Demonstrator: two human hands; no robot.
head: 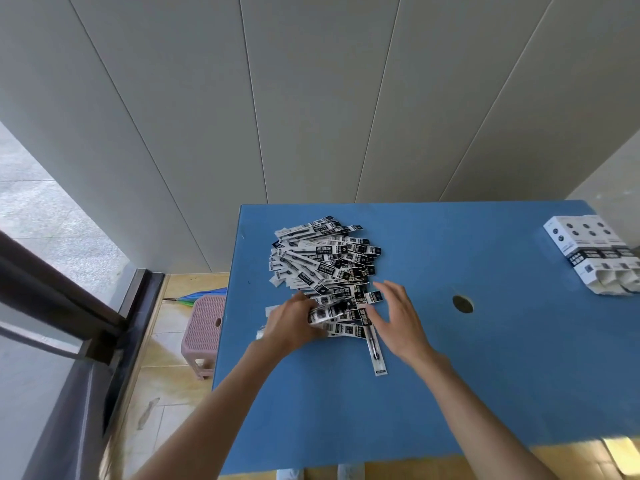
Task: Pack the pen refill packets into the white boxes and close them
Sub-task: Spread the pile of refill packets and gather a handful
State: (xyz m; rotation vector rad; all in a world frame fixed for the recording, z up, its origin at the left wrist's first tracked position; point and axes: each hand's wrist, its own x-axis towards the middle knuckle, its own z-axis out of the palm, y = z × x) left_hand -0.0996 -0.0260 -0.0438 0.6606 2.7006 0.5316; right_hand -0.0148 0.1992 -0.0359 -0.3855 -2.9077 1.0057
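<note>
Packets [323, 261]: heaped loose on counter [450, 375], none boxed.
Boxes [595, 252]: far right, unfilled.
Left hand [289, 325]: gripping a bundle.
Right hand [398, 317]: fingers spread.

The left hand [292, 322] grips a small bundle of pen refill packets [332, 311] at the near edge of a heap of packets [323, 261] that spreads away beyond both hands on the blue table [485, 358]. The right hand [398, 318] hovers just beside the bundle with its fingers spread and relaxed. One single packet [375, 351] lies lengthwise between the two wrists. A round hole [462, 304] in the tabletop sits to the right of the right hand. Far to the right, well apart from both hands, lies a stack of white boxes [595, 254]. Left of the left arm, below the table edge, stands a pink plastic stool [204, 330].
</note>
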